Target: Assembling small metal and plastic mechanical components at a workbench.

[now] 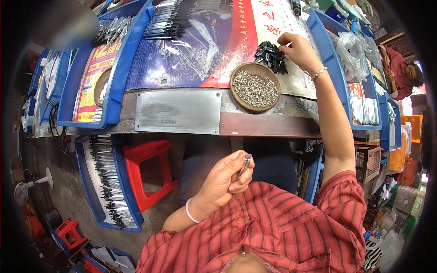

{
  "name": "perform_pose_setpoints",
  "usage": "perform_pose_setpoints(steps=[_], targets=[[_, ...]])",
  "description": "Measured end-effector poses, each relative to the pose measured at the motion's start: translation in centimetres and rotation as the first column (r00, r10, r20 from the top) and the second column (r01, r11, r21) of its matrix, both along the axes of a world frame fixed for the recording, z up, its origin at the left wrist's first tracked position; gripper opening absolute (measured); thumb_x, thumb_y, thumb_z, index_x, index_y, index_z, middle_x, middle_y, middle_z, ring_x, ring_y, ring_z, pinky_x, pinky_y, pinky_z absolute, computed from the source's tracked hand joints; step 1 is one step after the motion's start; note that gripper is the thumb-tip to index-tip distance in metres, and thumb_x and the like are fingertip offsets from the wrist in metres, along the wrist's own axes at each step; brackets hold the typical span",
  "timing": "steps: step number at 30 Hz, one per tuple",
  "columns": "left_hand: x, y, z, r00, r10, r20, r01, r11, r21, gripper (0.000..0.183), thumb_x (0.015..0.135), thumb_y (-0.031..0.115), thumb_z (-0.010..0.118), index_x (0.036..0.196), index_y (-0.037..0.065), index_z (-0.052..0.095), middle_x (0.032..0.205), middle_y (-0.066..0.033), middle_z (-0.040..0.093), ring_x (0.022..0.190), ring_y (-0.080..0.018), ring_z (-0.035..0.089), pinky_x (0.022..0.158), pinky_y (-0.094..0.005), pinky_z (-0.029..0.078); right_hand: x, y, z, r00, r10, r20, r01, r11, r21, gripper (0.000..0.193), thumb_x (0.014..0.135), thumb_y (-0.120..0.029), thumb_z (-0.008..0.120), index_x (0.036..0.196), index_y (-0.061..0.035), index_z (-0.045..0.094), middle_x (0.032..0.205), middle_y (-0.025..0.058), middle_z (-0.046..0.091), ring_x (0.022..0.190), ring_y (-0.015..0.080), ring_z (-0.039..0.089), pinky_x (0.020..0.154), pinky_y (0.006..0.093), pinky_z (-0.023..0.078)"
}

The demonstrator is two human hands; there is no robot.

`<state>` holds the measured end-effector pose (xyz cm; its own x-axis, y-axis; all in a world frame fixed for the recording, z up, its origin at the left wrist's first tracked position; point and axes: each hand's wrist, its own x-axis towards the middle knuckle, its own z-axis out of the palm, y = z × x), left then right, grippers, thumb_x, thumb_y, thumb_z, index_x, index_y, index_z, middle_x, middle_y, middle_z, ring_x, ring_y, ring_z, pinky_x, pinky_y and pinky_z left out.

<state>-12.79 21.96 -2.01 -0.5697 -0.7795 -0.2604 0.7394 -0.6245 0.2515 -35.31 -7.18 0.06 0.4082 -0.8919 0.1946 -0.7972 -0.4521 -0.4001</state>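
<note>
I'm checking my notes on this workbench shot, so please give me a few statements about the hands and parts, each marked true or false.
1. The left hand holds a thin metal piece. True.
2. The right hand rests in the round wooden bowl. False: it reaches the pile of small black parts beyond the bowl.
3. The bowl holds small silvery pieces. True.
4. A red stool stands on the bench top. False: it stands on the floor below, beside a blue tray.
</note>
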Motion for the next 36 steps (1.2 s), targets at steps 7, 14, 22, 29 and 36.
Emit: perform_pose_setpoints(steps=[7,14,22,29,36], targets=[[0.1,0.2,-0.4,1.000,-0.005,0.001,0.005,1.000,0.029,0.027,0.096,0.029,0.043,0.094,0.003,0.051,0.062,-0.0006,0.046,0.041,-0.0029,0.029,0.037,-0.0171,0.022,2.6,-3.3,0.4,0.948,0.022,-0.318,0.023,0.990,0.136,0.020,0.068,-0.005,0.057,0.087,0.0011,0.061,0.086,0.0201,0.063,0.086,0.0313,0.061,0.076,0.0362,0.047],[-0.2,0.2,-0.7,0.999,-0.036,-0.017,0.036,0.999,0.019,0.026,0.095,0.029,0.043,0.094,0.004,0.051,0.061,-0.0018,0.045,0.039,-0.0030,0.028,0.036,-0.0175,0.022,2.7,-4.5,-0.1,0.907,0.135,-0.398,-0.091,0.988,0.128,0.028,0.066,-0.003,0.055,0.094,-0.0002,0.058,0.086,0.0195,0.061,0.086,0.0326,0.058,0.075,0.0374,0.045],[-0.1,0.2,-0.9,0.999,-0.037,-0.016,0.038,0.999,0.035,0.026,0.095,0.029,0.044,0.094,0.004,0.051,0.060,-0.0013,0.044,0.039,-0.0029,0.028,0.036,-0.0178,0.022,-0.2,0.7,4.4,0.917,-0.132,0.377,0.057,0.978,0.203,0.031,0.077,-0.009,0.061,0.104,0.0045,0.059,0.079,0.0081,0.062,0.073,0.0123,0.057,0.065,0.0264,0.046],[-1.3,-0.3,-0.5,0.996,-0.083,-0.018,0.083,0.997,-0.003,0.027,0.095,0.030,0.043,0.093,0.004,0.051,0.059,-0.0010,0.044,0.039,-0.0029,0.028,0.037,-0.0179,0.022,-2.5,-1.6,0.2,0.754,-0.394,0.525,0.089,0.853,0.514,0.027,0.081,-0.011,0.061,0.106,0.0010,0.059,0.089,0.0051,0.062,0.080,0.0105,0.057,0.068,0.0239,0.047],[-1.2,0.4,-0.5,0.998,-0.066,0.010,0.065,0.998,0.024,0.028,0.096,0.031,0.042,0.094,0.004,0.050,0.059,-0.0008,0.044,0.039,-0.0028,0.028,0.036,-0.0179,0.021,-0.1,3.0,2.1,0.637,-0.282,0.718,-0.010,0.928,0.374,0.023,0.081,-0.006,0.059,0.102,0.0030,0.058,0.092,0.0070,0.061,0.080,0.0120,0.060,0.072,0.0242,0.050]])
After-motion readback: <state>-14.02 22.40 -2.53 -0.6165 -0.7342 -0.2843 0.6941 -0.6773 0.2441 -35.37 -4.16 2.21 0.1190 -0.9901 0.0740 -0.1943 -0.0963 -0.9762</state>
